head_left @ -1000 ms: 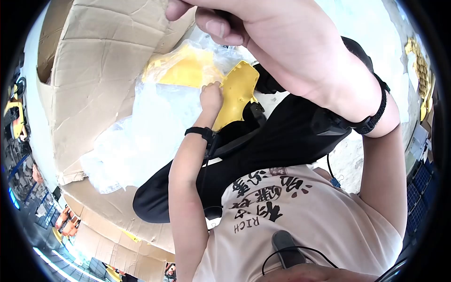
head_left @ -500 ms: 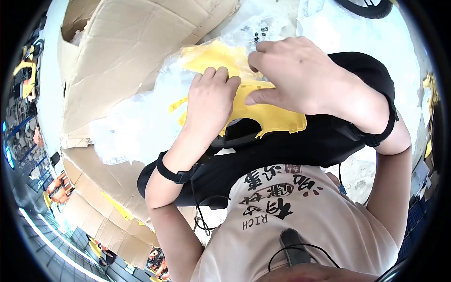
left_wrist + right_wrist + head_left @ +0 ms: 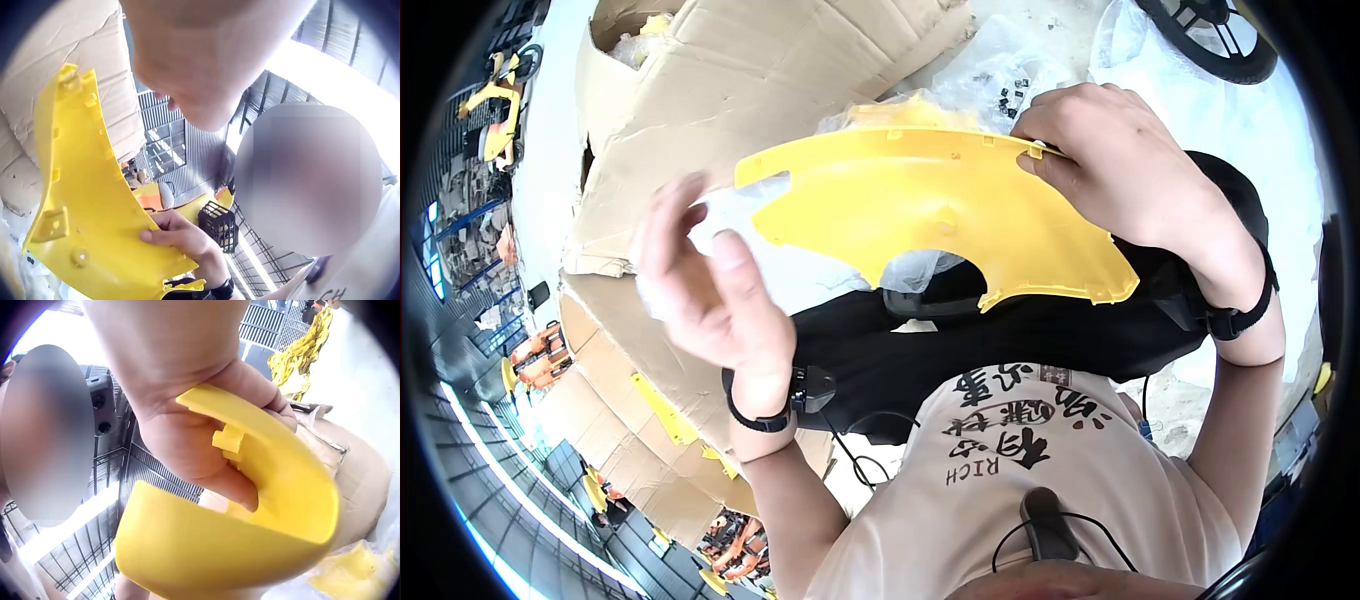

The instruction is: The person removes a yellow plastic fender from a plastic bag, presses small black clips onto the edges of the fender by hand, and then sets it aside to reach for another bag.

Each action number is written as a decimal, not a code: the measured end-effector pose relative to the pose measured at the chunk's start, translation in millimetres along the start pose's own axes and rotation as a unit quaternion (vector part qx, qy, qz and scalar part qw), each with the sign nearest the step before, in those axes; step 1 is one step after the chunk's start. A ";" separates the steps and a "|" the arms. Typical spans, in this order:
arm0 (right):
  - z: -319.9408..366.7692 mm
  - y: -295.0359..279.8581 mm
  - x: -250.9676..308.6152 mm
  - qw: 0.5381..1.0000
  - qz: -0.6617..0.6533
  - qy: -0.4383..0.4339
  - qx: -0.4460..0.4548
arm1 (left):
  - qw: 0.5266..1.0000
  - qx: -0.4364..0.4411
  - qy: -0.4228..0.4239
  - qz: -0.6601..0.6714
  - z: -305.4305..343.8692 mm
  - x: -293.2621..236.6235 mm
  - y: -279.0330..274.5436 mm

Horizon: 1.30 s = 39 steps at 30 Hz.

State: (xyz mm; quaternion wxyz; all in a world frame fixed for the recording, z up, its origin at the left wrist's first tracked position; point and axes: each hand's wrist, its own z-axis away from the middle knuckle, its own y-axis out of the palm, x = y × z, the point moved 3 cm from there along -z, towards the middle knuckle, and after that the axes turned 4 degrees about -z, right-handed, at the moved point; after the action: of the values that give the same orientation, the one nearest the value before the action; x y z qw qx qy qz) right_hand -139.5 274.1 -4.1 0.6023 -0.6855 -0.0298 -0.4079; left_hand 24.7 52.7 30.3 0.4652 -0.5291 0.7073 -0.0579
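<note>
A curved yellow plastic panel, with small clips along its rim and a rounded cutout, is held up over the person's lap. My right hand pinches its upper edge near the right end, the thumb against the inner face in the right wrist view. My left hand is off the panel, beside its left end, palm turned up and fingers loosely bent with nothing in them. In the left wrist view the panel's inner side shows moulded tabs and a round boss.
Behind the panel lies another yellow part in clear plastic wrap. A large cardboard box stands at the left. A clear bag with small black pieces and a black wheel lie farther back. Flattened cardboard carries yellow pieces.
The right hand came down from near the head camera and took the panel's edge. The left hand, on the panel before, has let go and moved left. The panel has been turned and raised.
</note>
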 end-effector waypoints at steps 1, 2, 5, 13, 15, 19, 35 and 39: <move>-3.3 -6.1 3.2 1.000 -0.004 0.000 -0.006 | 0.996 -0.090 0.012 0.013 -1.1 1.3 -10.7; -6.1 -10.7 5.4 0.998 -0.040 0.038 0.029 | 0.992 -0.119 0.012 0.046 -0.4 9.9 -21.9; -9.4 -13.8 8.6 0.992 -0.114 0.035 0.035 | 0.983 -0.125 -0.030 0.134 7.0 31.4 -27.1; -11.7 -4.2 18.7 0.957 -0.276 0.042 0.078 | 0.584 0.139 -0.231 0.765 60.2 75.0 9.0; -11.1 1.8 15.6 0.960 -0.255 0.060 0.099 | 0.638 0.177 -0.271 0.699 64.3 78.4 6.7; -9.8 17.4 14.1 0.956 -0.253 0.066 0.131 | 0.682 0.142 -0.378 0.610 66.6 74.5 7.7; -17.2 18.9 22.7 0.822 -0.564 0.066 0.039 | 0.867 0.174 -0.308 0.351 60.3 62.2 40.8; -13.6 27.4 25.7 0.821 -0.561 0.087 0.060 | 0.877 0.200 -0.294 0.322 68.9 64.0 48.6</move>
State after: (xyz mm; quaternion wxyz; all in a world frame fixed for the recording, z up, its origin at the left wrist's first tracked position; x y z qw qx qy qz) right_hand -115.0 243.5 -11.6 0.3093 -0.4745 -0.3807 -0.7309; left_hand 40.1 50.7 -74.4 0.7407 -0.1604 0.6426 0.1126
